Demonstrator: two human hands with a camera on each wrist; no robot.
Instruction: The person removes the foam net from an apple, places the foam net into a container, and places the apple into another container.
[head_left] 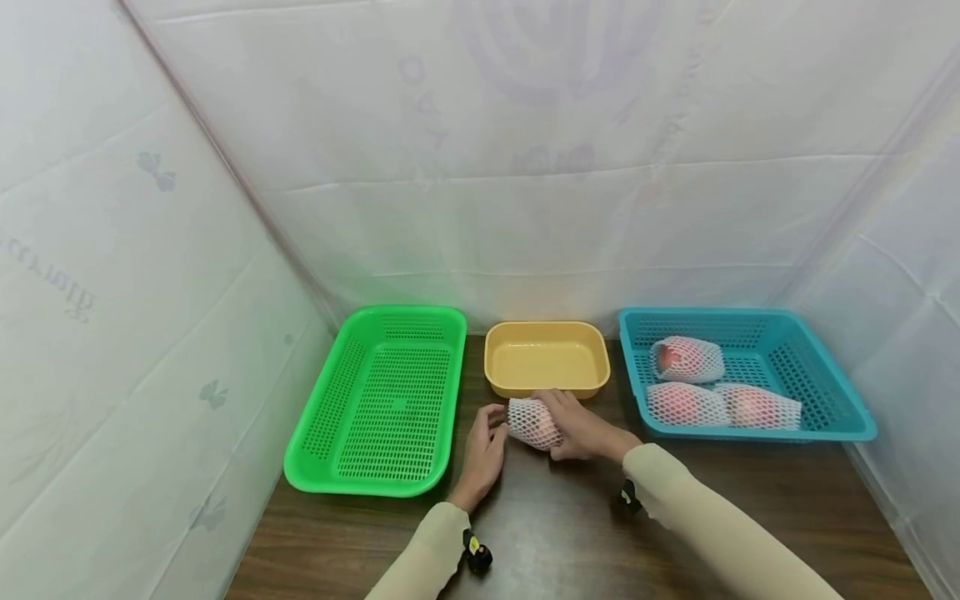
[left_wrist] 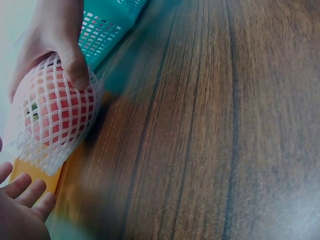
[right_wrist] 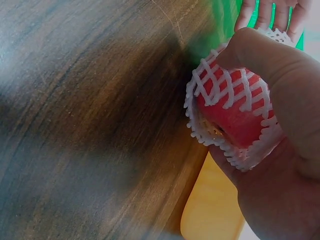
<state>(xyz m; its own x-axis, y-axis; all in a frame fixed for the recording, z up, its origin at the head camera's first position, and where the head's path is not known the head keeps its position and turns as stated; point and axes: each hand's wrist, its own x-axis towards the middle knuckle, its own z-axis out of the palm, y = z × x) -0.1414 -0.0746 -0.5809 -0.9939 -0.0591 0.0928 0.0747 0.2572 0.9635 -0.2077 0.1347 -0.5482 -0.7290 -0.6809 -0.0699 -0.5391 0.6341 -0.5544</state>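
Note:
My right hand (head_left: 577,427) grips a red apple (right_wrist: 235,117) wrapped in a white foam net sleeve (left_wrist: 60,110), above the wood-grain table in front of the yellow tray. The thumb lies over the net in the right wrist view. Through the sleeve's open end, the bottom of the red fruit shows. Beside the sleeve's other end is my left hand (head_left: 483,454), its fingers loosely bent and holding nothing. In the left wrist view, a small gap separates those fingers (left_wrist: 31,192) from the net.
A green basket (head_left: 448,400) stands at the left and a yellow tray (head_left: 547,393) in the middle. The blue basket (head_left: 825,367) at the right contains three netted fruits (head_left: 686,360). White sheeting (head_left: 480,225) hangs behind and along both sides of the table (head_left: 562,533).

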